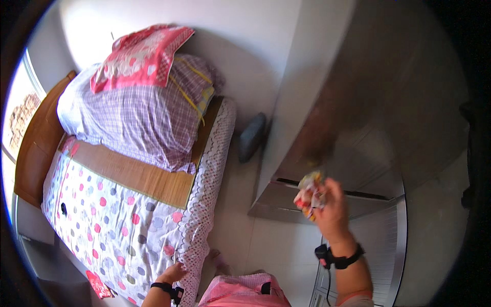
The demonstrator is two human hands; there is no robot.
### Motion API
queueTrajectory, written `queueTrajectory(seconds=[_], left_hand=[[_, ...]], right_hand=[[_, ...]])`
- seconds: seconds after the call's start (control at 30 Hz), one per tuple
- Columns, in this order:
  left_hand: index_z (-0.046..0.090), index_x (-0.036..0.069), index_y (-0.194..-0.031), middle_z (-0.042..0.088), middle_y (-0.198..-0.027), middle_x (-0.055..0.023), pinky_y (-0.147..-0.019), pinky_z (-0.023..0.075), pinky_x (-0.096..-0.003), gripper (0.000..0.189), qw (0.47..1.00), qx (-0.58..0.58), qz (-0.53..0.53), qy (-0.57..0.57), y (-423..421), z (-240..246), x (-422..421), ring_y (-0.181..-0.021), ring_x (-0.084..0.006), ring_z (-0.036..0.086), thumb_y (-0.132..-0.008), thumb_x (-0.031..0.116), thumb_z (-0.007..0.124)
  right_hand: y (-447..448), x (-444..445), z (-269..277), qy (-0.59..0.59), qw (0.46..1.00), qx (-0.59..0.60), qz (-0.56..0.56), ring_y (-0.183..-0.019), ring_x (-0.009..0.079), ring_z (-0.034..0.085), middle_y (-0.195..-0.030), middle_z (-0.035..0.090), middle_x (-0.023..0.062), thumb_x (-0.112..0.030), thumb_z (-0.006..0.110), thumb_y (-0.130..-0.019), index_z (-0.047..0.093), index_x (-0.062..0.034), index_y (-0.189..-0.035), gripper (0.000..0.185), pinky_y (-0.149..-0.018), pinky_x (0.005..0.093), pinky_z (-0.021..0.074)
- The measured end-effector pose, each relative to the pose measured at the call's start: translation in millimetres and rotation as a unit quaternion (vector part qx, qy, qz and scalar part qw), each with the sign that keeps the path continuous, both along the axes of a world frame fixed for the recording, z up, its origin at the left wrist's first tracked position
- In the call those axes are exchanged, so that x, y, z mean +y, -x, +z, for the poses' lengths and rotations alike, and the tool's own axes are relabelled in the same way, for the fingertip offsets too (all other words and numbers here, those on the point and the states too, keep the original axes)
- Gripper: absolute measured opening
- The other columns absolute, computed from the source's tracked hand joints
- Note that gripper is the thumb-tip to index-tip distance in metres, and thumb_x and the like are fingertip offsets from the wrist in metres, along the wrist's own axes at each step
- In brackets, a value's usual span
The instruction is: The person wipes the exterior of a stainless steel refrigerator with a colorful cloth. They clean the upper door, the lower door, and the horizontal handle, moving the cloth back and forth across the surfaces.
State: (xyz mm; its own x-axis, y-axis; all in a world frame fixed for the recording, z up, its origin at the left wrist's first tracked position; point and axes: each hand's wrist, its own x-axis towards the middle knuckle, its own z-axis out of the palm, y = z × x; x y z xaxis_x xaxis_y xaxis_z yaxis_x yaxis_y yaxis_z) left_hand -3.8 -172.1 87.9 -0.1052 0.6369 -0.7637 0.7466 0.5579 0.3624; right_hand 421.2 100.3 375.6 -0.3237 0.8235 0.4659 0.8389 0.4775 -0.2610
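My right hand (334,211) is raised in front of a tall glossy brown-grey cabinet or appliance (360,134). It grips a crumpled bundle of colourful wrappers (312,195), mostly red, yellow and white. My left hand (173,273) is low at the near edge of the bed, by the scalloped lace border (191,245) of the bedding. Its fingers are blurred, and I cannot tell whether they pinch the cloth. Beside it spreads a white sheet (111,215) with pink and grey apple-like spots. Both wrists wear black straps with small devices.
A checked cloth-covered heap (126,115) topped by a red patterned towel (142,57) sits on a woven mat (161,184). Behind stands a wooden headboard (38,146). A dark rounded object (252,138) occupies the tiled floor (238,184) between bed and cabinet.
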Motion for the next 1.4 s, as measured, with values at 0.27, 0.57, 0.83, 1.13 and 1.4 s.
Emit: queueTrajectory(seconds=[0.27,0.57,0.83,1.13,1.4], left_hand=[[0.065,0.003,-0.100,0.066,-0.094,-0.0230,-0.082,0.0498,-0.0449,0.038,0.998,0.023,0.048,-0.036,69,-59,44,-0.094,-0.0388,0.063,-0.081,0.036,0.065],[0.056,-0.006,-0.115,0.058,-0.117,-0.0266,-0.097,0.0443,-0.0416,0.072,0.986,0.100,0.085,0.100,93,-100,86,-0.115,-0.0377,0.054,-0.070,0.049,0.073],[0.052,-0.001,-0.119,0.053,-0.124,-0.0196,-0.098,0.0427,-0.0423,0.085,0.959,0.164,0.195,0.123,64,-118,84,-0.117,-0.0336,0.052,-0.058,0.049,0.081],[0.055,0.003,-0.108,0.059,-0.110,-0.0144,-0.089,0.0468,-0.0431,0.081,0.947,0.235,0.176,0.133,62,-144,96,-0.106,-0.0312,0.058,-0.048,0.046,0.088],[0.054,0.003,-0.110,0.058,-0.112,-0.0148,-0.091,0.0458,-0.0425,0.082,0.942,0.234,0.178,0.161,63,-149,98,-0.107,-0.0308,0.057,-0.049,0.045,0.089]], right_hand=[[122,103,39,-0.274,0.913,-0.300,0.031,-0.108,0.0304,0.051,-0.108,0.057,0.0120,-0.012,0.059,-0.084,0.065,-0.0011,-0.103,0.022,-0.095,0.0410,0.0398],[147,121,-126,0.093,0.782,-0.613,-0.056,-0.098,0.0247,0.051,-0.095,0.060,0.0078,-0.024,0.052,-0.084,0.071,-0.0109,-0.092,0.025,-0.092,0.0428,0.0317],[150,119,-261,0.152,0.709,-0.689,0.006,-0.102,0.0276,0.048,-0.104,0.059,0.0080,-0.023,0.047,-0.087,0.069,-0.0108,-0.102,0.029,-0.086,0.0464,0.0319],[150,120,-377,0.198,0.694,-0.690,0.055,-0.102,0.0272,0.049,-0.106,0.059,0.0074,-0.022,0.048,-0.087,0.069,-0.0097,-0.102,0.028,-0.088,0.0463,0.0330],[145,120,-393,0.204,0.735,-0.632,0.137,-0.100,0.0251,0.051,-0.103,0.060,0.0064,-0.020,0.050,-0.085,0.072,-0.0120,-0.093,0.025,-0.090,0.0411,0.0343]])
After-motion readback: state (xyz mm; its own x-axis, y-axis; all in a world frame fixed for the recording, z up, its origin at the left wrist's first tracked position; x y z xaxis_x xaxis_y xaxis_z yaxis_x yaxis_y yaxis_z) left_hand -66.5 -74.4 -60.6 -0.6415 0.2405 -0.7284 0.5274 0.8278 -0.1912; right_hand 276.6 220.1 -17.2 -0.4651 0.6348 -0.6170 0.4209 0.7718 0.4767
